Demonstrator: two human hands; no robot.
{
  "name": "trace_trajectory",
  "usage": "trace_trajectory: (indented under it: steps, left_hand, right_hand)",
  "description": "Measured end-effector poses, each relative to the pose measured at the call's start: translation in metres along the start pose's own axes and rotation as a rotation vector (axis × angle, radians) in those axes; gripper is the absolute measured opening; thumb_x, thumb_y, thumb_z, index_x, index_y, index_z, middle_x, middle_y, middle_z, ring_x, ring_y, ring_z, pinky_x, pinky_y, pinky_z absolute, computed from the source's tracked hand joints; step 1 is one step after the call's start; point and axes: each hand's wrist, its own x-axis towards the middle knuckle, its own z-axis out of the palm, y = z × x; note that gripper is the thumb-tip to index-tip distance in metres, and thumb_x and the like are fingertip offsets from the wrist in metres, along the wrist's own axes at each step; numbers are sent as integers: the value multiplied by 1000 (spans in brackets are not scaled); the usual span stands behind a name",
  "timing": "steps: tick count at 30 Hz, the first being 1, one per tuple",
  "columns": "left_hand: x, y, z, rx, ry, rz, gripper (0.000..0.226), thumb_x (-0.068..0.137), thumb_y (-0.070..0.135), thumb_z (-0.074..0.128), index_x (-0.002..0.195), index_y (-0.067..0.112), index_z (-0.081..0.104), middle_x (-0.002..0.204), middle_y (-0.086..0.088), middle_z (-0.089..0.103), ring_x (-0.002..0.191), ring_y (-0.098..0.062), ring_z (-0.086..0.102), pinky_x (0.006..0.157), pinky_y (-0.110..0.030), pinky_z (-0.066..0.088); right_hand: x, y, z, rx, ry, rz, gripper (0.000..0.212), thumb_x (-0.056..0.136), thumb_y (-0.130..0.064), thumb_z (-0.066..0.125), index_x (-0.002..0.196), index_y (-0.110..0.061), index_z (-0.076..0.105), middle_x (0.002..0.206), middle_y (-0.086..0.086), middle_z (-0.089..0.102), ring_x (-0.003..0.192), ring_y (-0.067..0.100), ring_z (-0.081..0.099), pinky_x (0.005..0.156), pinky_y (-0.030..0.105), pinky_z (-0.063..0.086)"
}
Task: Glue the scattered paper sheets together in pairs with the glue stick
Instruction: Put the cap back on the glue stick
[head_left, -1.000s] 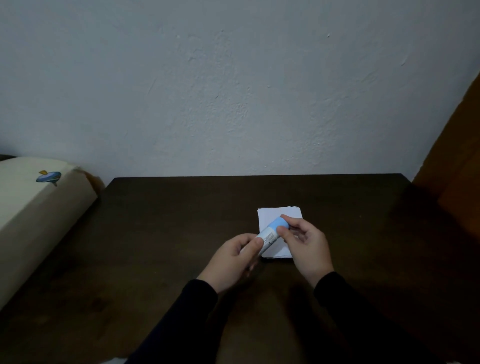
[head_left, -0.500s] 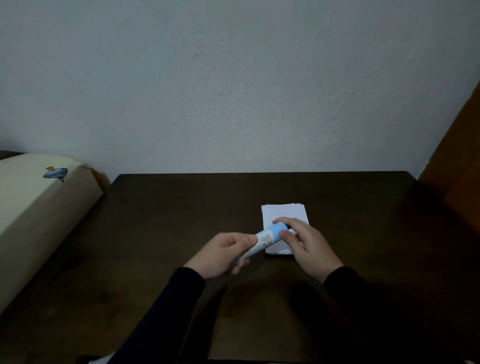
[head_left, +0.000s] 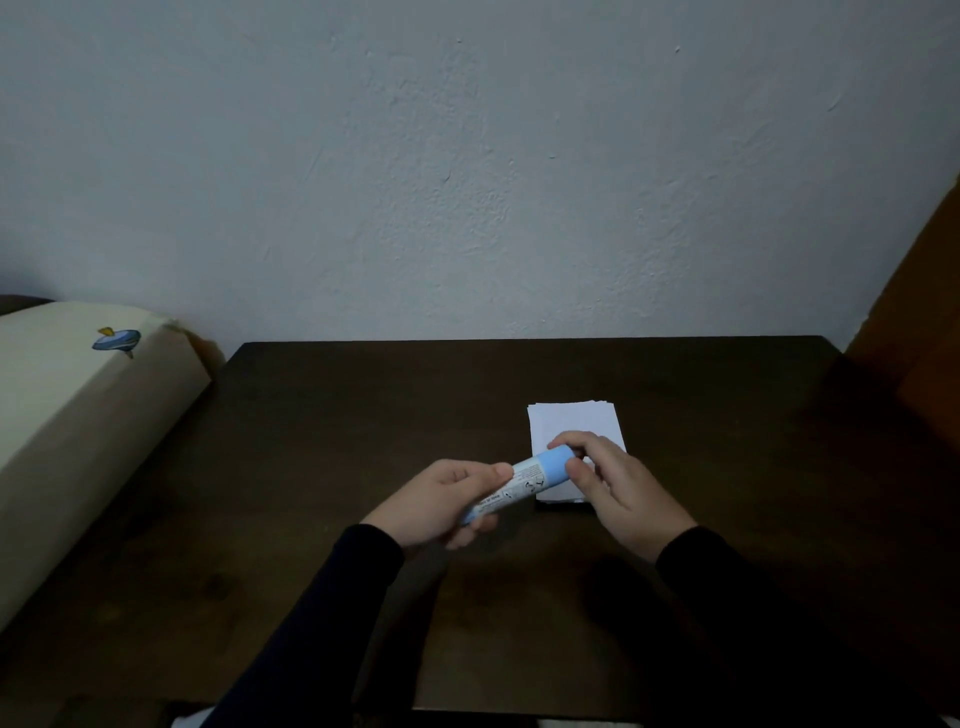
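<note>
A white glue stick (head_left: 524, 482) with a light blue cap lies slanted between both hands, above the dark wooden table (head_left: 332, 447). My left hand (head_left: 441, 501) grips the lower end of its body. My right hand (head_left: 613, 483) pinches the blue cap between thumb and fingers. Behind the hands a small stack of white paper sheets (head_left: 571, 423) lies on the table, its near part hidden by my right hand and the glue stick.
A cream cushion or mattress (head_left: 78, 410) with a small blue print borders the table's left side. A pale wall stands right behind the table's far edge. An orange-brown wooden surface (head_left: 924, 332) rises at the right.
My left hand has slid left and down along the glue stick, so more of the tube shows. My right hand stays on the cap. The view has shifted slightly.
</note>
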Motion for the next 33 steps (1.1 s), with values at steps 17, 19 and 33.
trace_trajectory:
  steps: [17, 19, 33]
  left_hand:
    - [11, -17, 13, 456, 208, 271, 15, 94, 41, 55, 104, 52, 59, 90, 20, 66, 82, 3, 59, 76, -18, 49]
    - [12, -16, 14, 505, 217, 270, 18, 93, 43, 55, 107, 54, 52, 100, 23, 64, 94, 3, 59, 87, -23, 51]
    - [59, -27, 13, -20, 489, 127, 32, 93, 25, 60, 123, 29, 51, 109, 5, 59, 96, -8, 59, 73, -21, 46]
  right_hand:
    - [6, -9, 19, -43, -54, 288, 35, 104, -40, 20, 122, -24, 45, 112, -5, 50, 105, 6, 47, 89, 19, 35]
    - [8, -10, 17, -36, -33, 303, 35, 104, -40, 21, 120, -23, 47, 109, -4, 51, 102, 6, 49, 88, 20, 35]
    - [29, 42, -1, -418, 203, 405, 47, 96, -42, 50, 140, -26, 41, 142, -2, 36, 131, 15, 32, 108, 31, 32]
